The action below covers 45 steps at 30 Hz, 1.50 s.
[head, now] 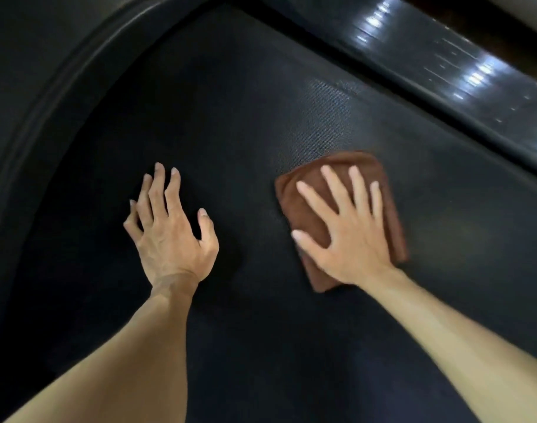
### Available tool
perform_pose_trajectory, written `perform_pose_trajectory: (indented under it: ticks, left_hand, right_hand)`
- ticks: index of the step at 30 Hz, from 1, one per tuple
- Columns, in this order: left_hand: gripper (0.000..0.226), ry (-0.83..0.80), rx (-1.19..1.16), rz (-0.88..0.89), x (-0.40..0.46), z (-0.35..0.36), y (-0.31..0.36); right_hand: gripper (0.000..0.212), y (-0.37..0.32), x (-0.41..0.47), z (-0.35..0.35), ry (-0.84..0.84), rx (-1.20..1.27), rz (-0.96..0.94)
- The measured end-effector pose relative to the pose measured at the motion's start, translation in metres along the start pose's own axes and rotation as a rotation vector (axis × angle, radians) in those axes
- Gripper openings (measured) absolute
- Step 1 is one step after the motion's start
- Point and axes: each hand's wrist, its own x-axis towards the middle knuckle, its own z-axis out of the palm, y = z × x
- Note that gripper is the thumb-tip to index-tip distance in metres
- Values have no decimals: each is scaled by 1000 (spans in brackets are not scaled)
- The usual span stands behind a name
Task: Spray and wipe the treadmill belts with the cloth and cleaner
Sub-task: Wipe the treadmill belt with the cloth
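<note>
A broad, dark, curved plastic side rail (47,96) of the treadmill sweeps down the far left, bordering the black, finely textured treadmill belt (230,123) that fills most of the view.

Left of the belt's middle, the person's left hand (169,236) rests on the bare belt with its bare forearm reaching in from the lower left. Its fingers (157,193) are straight and held fairly close together, tips touching the belt, while the thumb stands apart toward the cloth. It holds nothing.

Right of that hand, apart from it, a folded brown microfibre cloth (303,209) lies flat on the belt, roughly rectangular, its edges slightly blurred. The right hand (349,236) lies palm down on top of the cloth, pressing it to the belt. Its fingers (337,190) are straight and spread wide, the thumb pointing toward the left hand and resting near the cloth's near-left edge. The cloth shows beyond the fingertips, along the outer side of the hand and below the wrist.

Beyond the cloth, a paler sheen crosses the belt's weave. At the upper right, a glossy black ribbed side rail (444,65) runs diagonally along the belt's edge, catching bright white reflections.
</note>
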Motion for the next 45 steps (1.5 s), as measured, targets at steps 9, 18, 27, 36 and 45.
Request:
perform_pose_trajectory:
  ticks: [9, 18, 27, 36, 45]
  left_hand:
    - [73, -2, 7, -5, -1, -1, 1]
    - [75, -13, 14, -6, 1, -1, 0]
    - [76, -22, 13, -13, 1, 0, -1]
    - [75, -24, 2, -12, 0, -1, 0]
    - [74, -25, -11, -18, 1, -1, 0]
  right_hand:
    - [73, -36, 122, -13, 67, 90, 167]
    - [73, 16, 71, -9, 44, 106, 368]
    - [77, -27, 44, -8, 7, 15, -180]
    - [77, -12, 154, -16, 77, 153, 407]
    - [74, 8, 51, -7, 30, 29, -10]
